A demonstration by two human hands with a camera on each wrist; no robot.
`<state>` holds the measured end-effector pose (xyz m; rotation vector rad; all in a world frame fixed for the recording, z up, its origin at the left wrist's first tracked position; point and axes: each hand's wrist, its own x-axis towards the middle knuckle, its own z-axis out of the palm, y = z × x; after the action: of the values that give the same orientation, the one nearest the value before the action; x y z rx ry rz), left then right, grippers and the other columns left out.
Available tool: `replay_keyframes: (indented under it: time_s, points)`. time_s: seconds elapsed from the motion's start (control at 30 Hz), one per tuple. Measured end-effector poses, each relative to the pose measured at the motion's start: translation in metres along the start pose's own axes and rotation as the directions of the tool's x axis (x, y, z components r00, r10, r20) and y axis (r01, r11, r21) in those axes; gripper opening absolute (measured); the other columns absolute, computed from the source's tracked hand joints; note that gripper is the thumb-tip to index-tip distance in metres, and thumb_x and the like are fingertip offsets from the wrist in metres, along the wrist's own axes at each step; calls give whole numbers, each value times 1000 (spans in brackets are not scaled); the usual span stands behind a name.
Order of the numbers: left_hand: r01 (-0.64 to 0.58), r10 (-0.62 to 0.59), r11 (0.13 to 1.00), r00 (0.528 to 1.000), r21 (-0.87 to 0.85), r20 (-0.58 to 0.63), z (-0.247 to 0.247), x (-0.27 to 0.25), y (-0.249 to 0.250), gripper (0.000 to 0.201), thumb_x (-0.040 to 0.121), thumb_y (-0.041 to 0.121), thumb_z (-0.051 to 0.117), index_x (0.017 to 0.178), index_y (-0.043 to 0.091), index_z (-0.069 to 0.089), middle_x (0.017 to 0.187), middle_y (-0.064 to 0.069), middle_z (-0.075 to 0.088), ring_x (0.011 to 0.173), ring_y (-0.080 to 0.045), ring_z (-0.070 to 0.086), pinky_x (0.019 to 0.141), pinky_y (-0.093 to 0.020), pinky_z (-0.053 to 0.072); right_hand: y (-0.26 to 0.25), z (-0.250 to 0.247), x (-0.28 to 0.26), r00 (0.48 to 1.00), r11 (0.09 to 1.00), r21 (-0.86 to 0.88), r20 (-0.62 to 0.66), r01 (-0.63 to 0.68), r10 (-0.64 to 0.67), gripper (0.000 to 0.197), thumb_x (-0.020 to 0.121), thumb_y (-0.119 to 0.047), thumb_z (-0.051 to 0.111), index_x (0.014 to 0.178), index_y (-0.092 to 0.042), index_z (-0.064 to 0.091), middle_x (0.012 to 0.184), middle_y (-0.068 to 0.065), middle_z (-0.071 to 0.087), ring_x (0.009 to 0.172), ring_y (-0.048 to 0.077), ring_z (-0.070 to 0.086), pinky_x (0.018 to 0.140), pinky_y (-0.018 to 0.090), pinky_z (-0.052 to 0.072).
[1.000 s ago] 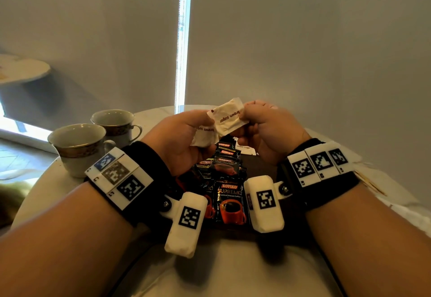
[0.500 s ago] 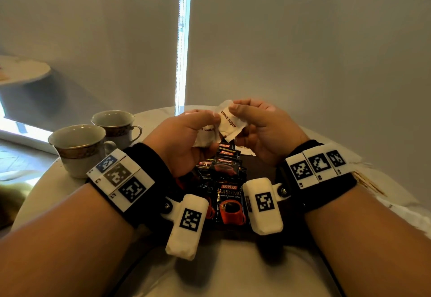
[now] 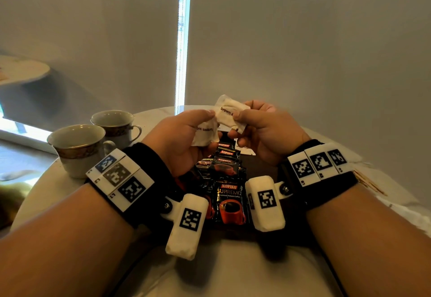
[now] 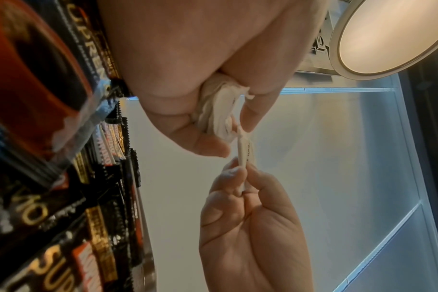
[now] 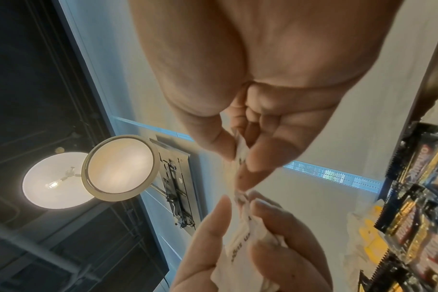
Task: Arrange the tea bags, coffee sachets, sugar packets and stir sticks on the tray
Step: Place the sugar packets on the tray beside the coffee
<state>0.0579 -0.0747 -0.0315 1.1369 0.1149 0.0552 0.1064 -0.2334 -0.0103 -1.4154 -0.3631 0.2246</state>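
A: Item one, left hand?
B: Raised over the middle of the tabletop. Its fingers and thumb are curled round a small bunch of white sugar packets; brown print shows upside down on the outermost. The left wrist view shows several packet edges bunched in the palm.

A: Item two, right hand?
B: At 3 o'clock of the left hand, nearly touching it. Thumb and forefinger pinch one sugar packet, printed "brown", held tilted with one corner up toward 11 o'clock. Its left edge meets the left fingertips. The other fingers are curled in.

A: Item three, coffee sachets?
B: Black Kopiko Supremo sachets, overlapped in a row running from 6 toward 12 o'clock, directly below the two hands. They lie on a dark surface, apparently the tray, mostly hidden by the wrists.

A: Item four, cups?
B: Two cups, pale with a patterned band, upright at 9 o'clock of the hands, side by side and near touching.

A: Item five, stir sticks?
B: Thin, pale brown, lying at 3 o'clock past the right wrist, on the tabletop. Count cannot be told.

A: Tea bags?
B: Yellow-and-white packets show beside the sachets in the right wrist view; whether they are tea bags cannot be told.
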Motion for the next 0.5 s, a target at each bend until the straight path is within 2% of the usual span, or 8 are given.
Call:
replay_keyframes:
  time_s: [0.1,0.2,0.3,0.4,0.43,0.5]
  points:
    - [6,-7,999,1000,-53,-10,-2,2,2,15,94,16,65,104,5,64,85,-8,63,60,-17,63,45,-25,50,-2,-11,6,994,997,71,-107,19,-12,10,96,-3,57,105,-7,53,85,13,70,53,14,57,39,20,39]
    - [-8,7,997,1000,-80,-11,-4,3,3,12,94,15,64,103,7,64,82,-7,64,60,-16,65,46,-24,50,3,-30,17,968,994,111,-250,5,23,8,100,-7,53,107,-9,54,95,14,66,56,10,53,43,20,37]
    - [-13,12,995,1000,-96,-4,-4,3,4,14,95,14,63,107,7,63,81,-6,64,60,-15,66,47,-24,50,19,-48,30,925,980,187,-358,-60,125,16,101,-6,46,116,-10,53,92,9,60,58,8,51,47,21,39]
    - [-21,21,995,1000,-99,0,-5,3,4,12,96,14,61,107,8,63,83,-6,64,61,-15,66,48,-24,51,35,-59,38,872,962,216,-421,-170,248,27,101,-2,41,126,-4,50,85,8,52,63,10,50,44,21,41]
    - [-24,25,995,1000,-100,3,-5,3,4,11,96,14,61,106,9,63,84,-6,64,62,-15,66,48,-24,51,39,-61,39,860,953,223,-425,-203,283,24,100,0,39,121,-2,50,81,8,50,62,11,49,44,21,41]
    - [-27,28,994,1000,-106,9,-5,3,5,10,96,14,61,105,9,63,84,-6,64,62,-15,66,49,-24,51,44,-64,39,847,937,218,-407,-273,342,12,100,2,36,99,0,48,76,8,46,61,14,45,48,22,39]
